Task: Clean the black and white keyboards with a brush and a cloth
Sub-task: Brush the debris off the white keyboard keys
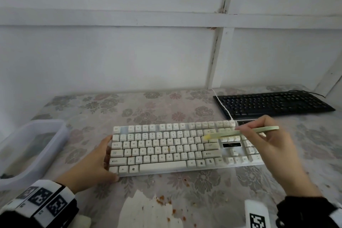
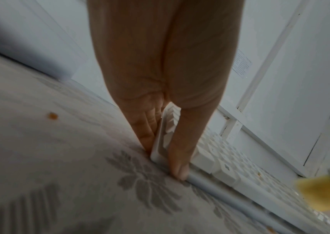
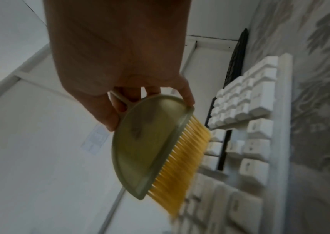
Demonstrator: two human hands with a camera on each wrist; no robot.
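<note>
A translucent plastic tub (image 1: 37, 135) sits left of the left hand (image 1: 92, 163), whose thumb and fingers grip the left end of the white plastic keyboard (image 1: 166, 150) lying flat on the floral tablecloth (image 1: 166, 109). Farther right, the right hand (image 1: 268, 146) pinches a pale green, yellow-bristled brush (image 1: 238, 133) over the keys. Beyond that hand lies the black keyboard (image 1: 273, 103).

Two keyboards, one white (image 1: 166, 149) and one black (image 1: 273, 104); one brush (image 1: 240, 132); one plastic tub (image 1: 55, 129); two hands

Table (image 1: 166, 109): I see a grey floral cover, orange crumbs.
Bin (image 1: 61, 131): translucent plastic, at my left edge.
Wall (image 1: 129, 52): white panels.
</note>
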